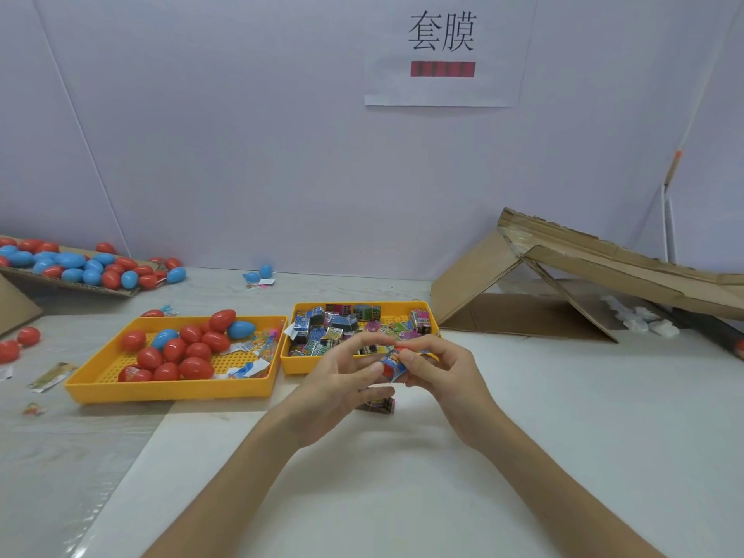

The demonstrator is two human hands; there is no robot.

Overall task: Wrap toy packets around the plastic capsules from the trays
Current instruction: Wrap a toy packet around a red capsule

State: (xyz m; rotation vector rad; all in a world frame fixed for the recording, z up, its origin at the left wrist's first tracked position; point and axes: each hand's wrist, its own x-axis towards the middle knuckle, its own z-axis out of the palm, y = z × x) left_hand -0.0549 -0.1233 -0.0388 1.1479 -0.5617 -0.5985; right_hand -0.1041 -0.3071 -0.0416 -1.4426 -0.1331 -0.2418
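Just in front of the right yellow tray (290,366), my left hand (342,376) and my right hand (439,368) meet around a red capsule (389,370). A blue printed toy packet (396,362) sits around the capsule, and fingers of both hands pinch it. The right tray holds several folded toy packets (338,328). The left yellow tray (169,390) holds several red and blue capsules (189,352). A dark bundle of packets (380,405) lies on the table under my hands.
A cardboard sheet (72,289) at the far left carries many red and blue capsules. Loose capsules (28,336) and wrappers (50,376) lie on the left of the table. A folded cardboard box (583,283) leans at the right. A paper sign (443,54) hangs on the back wall.
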